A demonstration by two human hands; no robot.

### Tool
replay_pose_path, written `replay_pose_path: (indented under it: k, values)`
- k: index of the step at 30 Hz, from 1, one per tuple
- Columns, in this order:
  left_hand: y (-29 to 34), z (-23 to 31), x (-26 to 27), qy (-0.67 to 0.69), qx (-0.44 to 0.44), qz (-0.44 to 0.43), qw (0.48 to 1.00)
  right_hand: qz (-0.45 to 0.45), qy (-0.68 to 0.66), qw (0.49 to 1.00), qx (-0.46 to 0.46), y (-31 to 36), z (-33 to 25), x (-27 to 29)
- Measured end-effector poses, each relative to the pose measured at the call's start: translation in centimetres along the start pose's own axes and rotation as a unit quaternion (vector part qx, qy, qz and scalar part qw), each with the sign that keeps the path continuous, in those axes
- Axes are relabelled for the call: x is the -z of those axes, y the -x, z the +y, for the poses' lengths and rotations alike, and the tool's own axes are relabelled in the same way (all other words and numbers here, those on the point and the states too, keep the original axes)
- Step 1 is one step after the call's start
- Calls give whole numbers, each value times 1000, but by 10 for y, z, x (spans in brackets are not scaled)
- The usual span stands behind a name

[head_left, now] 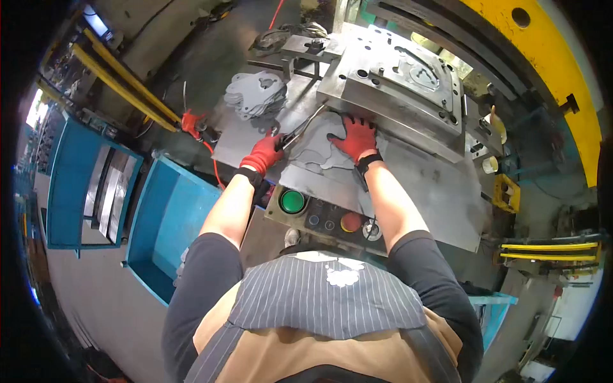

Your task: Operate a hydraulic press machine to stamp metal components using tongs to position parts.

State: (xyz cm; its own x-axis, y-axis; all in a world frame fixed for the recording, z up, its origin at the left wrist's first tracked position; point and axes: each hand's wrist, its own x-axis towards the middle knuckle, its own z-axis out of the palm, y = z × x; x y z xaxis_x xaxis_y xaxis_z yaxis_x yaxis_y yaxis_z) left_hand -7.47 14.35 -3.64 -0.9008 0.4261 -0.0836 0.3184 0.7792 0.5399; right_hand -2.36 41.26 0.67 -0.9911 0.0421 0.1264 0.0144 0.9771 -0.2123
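In a red glove, my left hand (263, 155) is closed around the handles of long metal tongs (309, 124), whose tips point away toward the die. My right hand (356, 138), also red-gloved, lies with its fingers spread on flat grey metal blanks (313, 148). These curved-edged blanks overlap on the metal table (434, 195), just in front of the steel die block (399, 115). Beyond my left hand a pile of similar cut plates (254, 96) with holes sits on the table. Whether the tong tips touch a blank is hard to make out.
A control box with a green button (293, 202) and a red button (350, 222) stands under the table's near edge. Blue bins (167, 214) are at the left. A yellow press frame (562, 70) arches over the right. A red air gun (192, 122) hangs by the table's left side.
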Motion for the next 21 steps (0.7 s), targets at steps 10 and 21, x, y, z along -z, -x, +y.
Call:
replay_pose_path:
  k: [10,21]
  values:
    - [-4,7,-28,73,-82,-62,992,56,-37,995,-67,13,25,-19]
    - [-10,96,-62,90,-193,-118,970,131,-330,930,-100,73,100,-31]
